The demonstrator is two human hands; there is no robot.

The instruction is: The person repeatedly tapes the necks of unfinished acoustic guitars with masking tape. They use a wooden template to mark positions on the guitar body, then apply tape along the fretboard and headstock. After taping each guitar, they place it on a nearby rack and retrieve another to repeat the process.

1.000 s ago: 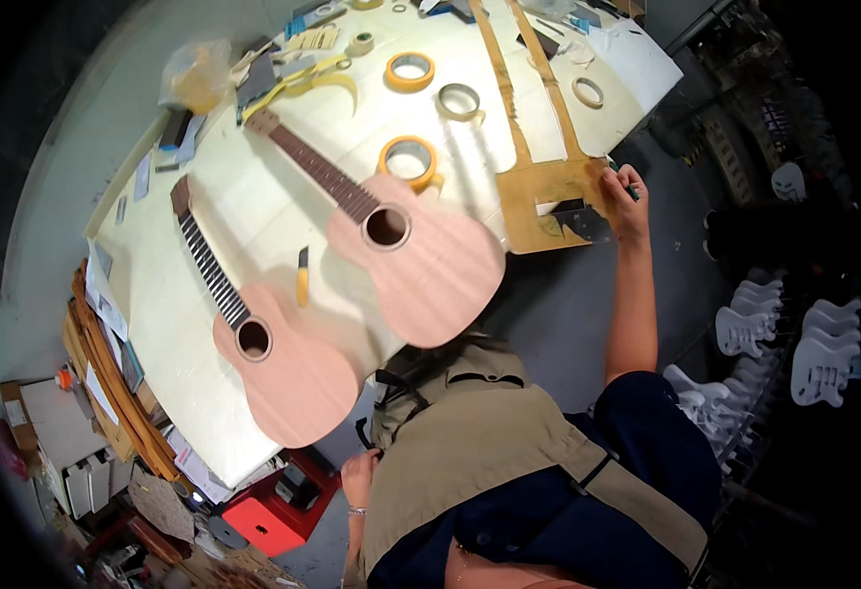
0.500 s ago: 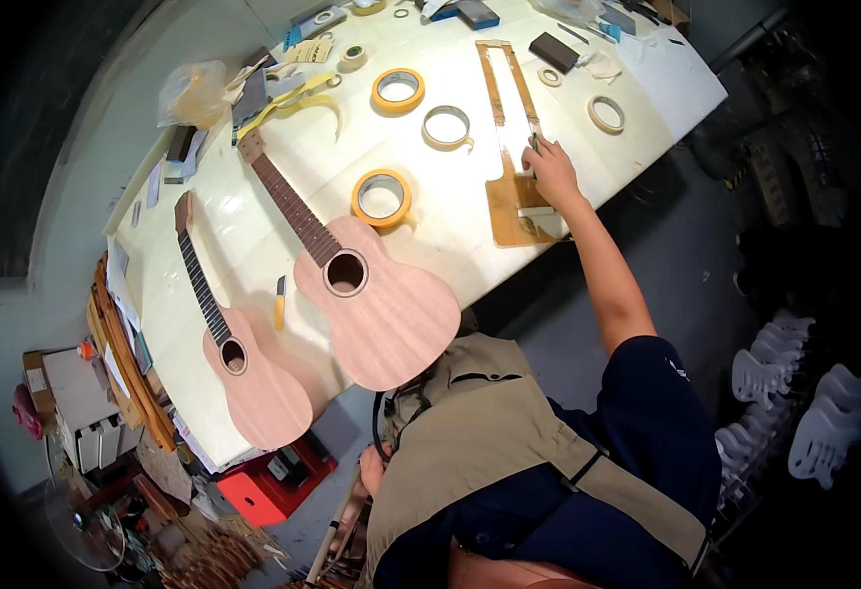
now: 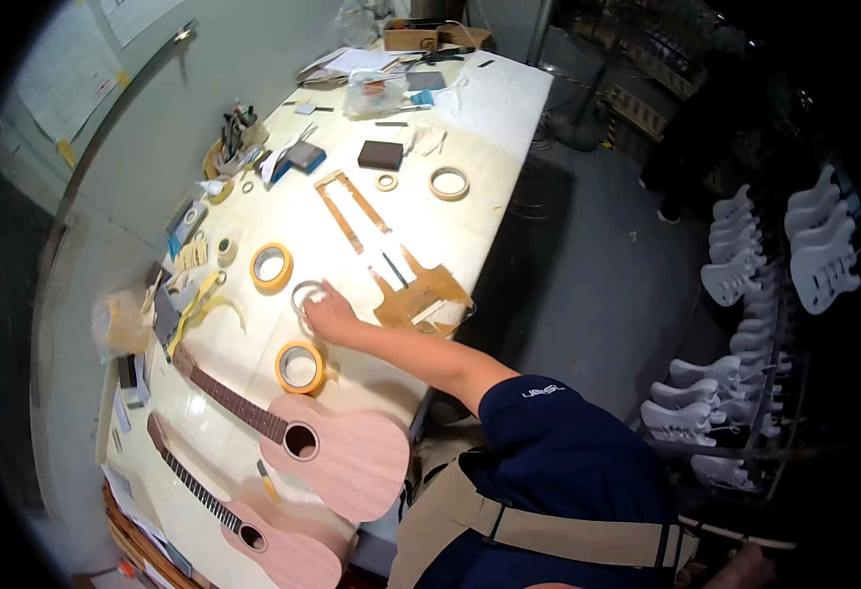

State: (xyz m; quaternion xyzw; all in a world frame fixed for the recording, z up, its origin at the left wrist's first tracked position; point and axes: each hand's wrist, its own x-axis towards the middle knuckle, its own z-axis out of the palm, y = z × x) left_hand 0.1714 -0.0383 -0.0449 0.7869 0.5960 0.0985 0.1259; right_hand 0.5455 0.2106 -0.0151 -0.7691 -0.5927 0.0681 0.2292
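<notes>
My right hand (image 3: 330,314) reaches over the table with its fingers closed on the rim of a narrow roll of tape (image 3: 300,289). This roll lies between two yellow-orange rolls of tape, one farther off (image 3: 286,270) and one nearer (image 3: 317,369). Right of the hand is a flat brown template (image 3: 430,291) with a long slotted neck. A thin dark green stick (image 3: 394,269) lies within its outline. Nearer are two unfinished ukuleles, a larger one (image 3: 357,456) and a smaller one (image 3: 288,552). A yellow-handled cutter (image 3: 269,485) lies between them. My left hand does not show.
Toward the back are a dark block (image 3: 380,154), a small tape roll (image 3: 385,182), a pale tape roll (image 3: 434,187) and a plastic bag (image 3: 375,93). Peeled yellow tape (image 3: 191,312) lies at the left. White guitar-shaped bodies (image 3: 823,257) hang on the right, beyond the table edge.
My right hand has gone from the template to the narrow tape roll and taken hold of it. The dark green stick is let go on the template. The view has turned rightward; my left hand is gone from it.
</notes>
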